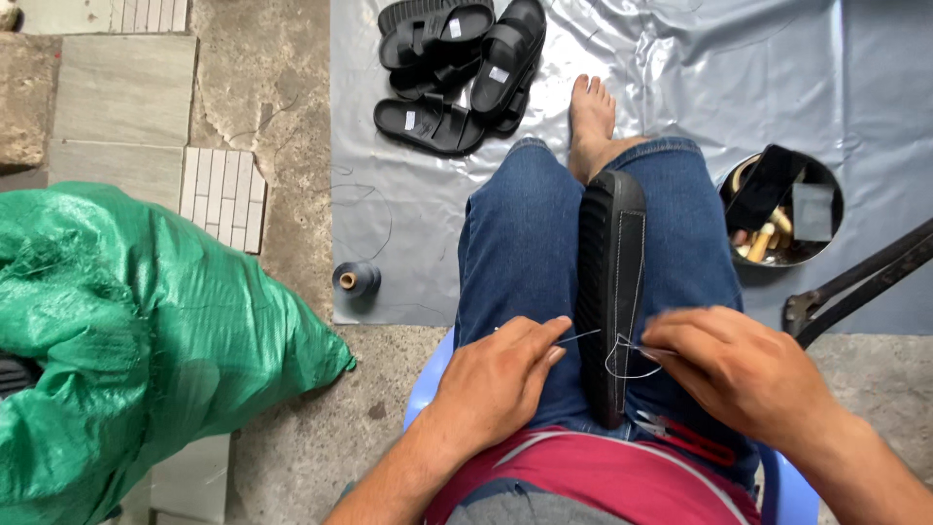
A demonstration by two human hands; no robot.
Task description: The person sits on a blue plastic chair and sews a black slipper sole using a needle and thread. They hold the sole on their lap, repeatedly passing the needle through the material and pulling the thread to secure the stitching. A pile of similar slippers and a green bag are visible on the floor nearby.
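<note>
Presently, left hand (501, 374) pinches thread (583, 336); right hand (743, 369) apparently grips a needle (649, 351) at the black sole (610, 292).

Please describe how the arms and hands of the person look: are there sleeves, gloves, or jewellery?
Both forearms are bare, with no sleeves in view. The left hand and the right hand wear no gloves, and no rings, watch or bracelets are visible. The fingers are uncovered.

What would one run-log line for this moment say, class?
left hand: pinches thread | right hand: pulls thread at sole edge | black sandal sole: upright between knees | thread spool: on ground
</note>
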